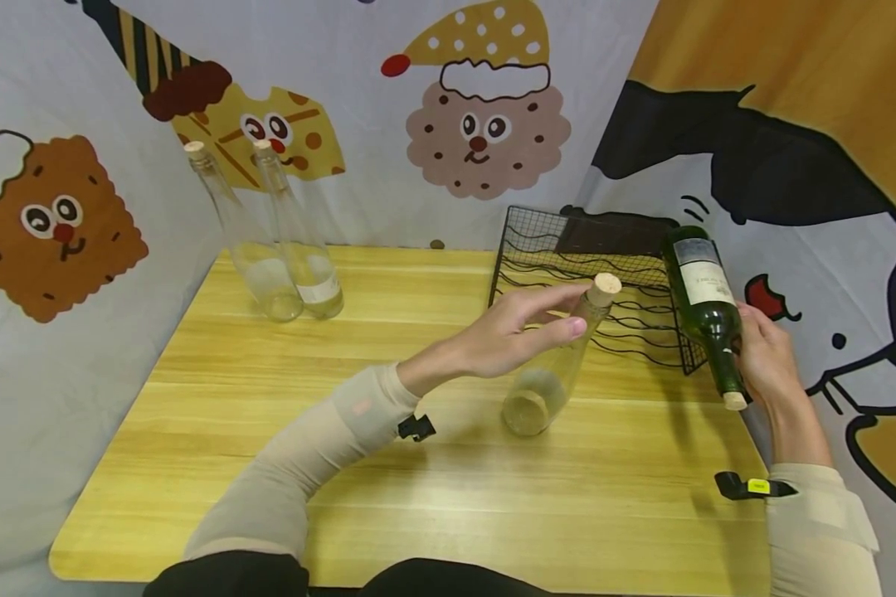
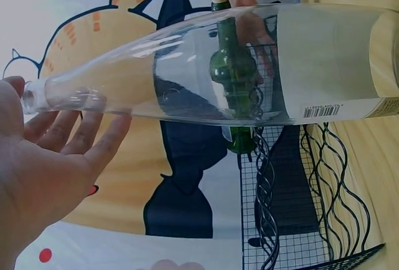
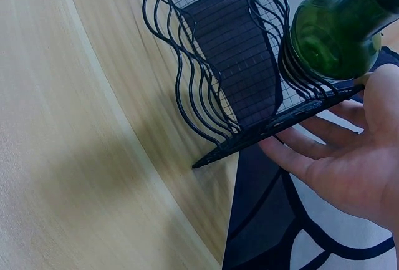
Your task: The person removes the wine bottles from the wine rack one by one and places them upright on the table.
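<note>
A clear glass bottle (image 1: 548,377) with a cork stands on the table below my left hand (image 1: 511,332). The thumb and extended fingers lie about its neck; a firm grip does not show. The left wrist view has this clear bottle (image 2: 187,64) crossing sideways. At right, a corked green wine bottle (image 1: 705,290) lies along the top of a black wire wine rack (image 1: 627,319), its neck towards me. Beside that neck is my right hand (image 1: 769,352). In the right wrist view its loosely extended fingers (image 3: 296,158) are by the rack's end edge, under the green bottle (image 3: 330,39).
Two more corked clear bottles, a left one (image 1: 257,274) and a right one (image 1: 309,265), stand at the table's back left. The wooden table (image 1: 269,398) meets a printed cloth (image 1: 366,166) behind. The rack is near the table's right edge.
</note>
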Demonstrator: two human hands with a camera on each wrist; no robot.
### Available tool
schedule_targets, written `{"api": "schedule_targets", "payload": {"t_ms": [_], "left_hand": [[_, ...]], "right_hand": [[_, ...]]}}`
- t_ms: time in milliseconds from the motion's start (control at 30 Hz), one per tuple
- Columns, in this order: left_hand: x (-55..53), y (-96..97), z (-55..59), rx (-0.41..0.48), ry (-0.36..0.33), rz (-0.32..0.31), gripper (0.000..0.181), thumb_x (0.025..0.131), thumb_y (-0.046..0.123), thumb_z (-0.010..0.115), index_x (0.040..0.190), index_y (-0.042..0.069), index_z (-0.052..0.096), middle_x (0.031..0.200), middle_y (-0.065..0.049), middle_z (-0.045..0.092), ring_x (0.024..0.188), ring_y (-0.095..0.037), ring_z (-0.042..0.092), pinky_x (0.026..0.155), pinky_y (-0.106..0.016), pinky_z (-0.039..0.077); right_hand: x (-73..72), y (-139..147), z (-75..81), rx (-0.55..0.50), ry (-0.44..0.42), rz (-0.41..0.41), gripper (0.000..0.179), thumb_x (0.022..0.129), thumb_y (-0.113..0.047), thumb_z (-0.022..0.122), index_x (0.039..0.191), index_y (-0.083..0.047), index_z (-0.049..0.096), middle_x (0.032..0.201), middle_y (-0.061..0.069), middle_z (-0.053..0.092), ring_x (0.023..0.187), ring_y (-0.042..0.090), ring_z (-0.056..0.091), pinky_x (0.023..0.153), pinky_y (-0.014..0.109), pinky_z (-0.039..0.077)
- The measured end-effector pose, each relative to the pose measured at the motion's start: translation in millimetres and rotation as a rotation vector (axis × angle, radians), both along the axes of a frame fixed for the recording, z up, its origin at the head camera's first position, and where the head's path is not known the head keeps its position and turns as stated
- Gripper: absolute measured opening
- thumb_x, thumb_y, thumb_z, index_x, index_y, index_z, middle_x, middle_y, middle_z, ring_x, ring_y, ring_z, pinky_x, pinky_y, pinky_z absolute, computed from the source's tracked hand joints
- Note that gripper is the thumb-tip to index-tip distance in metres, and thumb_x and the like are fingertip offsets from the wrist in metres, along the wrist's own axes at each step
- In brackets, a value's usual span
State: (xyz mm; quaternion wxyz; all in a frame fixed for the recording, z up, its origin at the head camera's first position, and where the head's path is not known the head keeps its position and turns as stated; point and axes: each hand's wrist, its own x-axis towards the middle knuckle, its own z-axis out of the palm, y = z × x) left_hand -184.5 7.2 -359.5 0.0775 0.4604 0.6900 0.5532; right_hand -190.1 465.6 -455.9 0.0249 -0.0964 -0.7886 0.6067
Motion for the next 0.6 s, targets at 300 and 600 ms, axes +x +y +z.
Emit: {"api": "schedule_targets", "payload": {"t_ms": [300,600], "left_hand": [[-0.2,4.8,1.8,0.082,-0.02,-0.051,0.039,0.118,0.013,0.057,0.154,0.0,0.063,0.141,-0.019,0.079,0.127,-0.018,0.076,0.111,-0.026,0.065],[2.0,5.3,3.7,0.083,-0.033,-0.045,0.036,0.117,0.011,0.059,0.152,0.0,0.064,0.137,-0.016,0.081,0.122,-0.011,0.078,0.11,-0.026,0.065]], "right_hand": [[0.6,-1.8,1.2,-0.012,-0.014,-0.011,0.064,0.121,-0.047,0.045,0.177,-0.016,0.039,0.13,-0.023,0.058,0.109,-0.008,0.057,0.081,0.004,0.056],[-0.5,-0.4,-0.8,0.007,0.001,-0.003,0.067,0.12,-0.051,0.047,0.176,-0.015,0.042,0.125,-0.024,0.058,0.11,-0.007,0.058,0.081,0.004,0.056]]}}
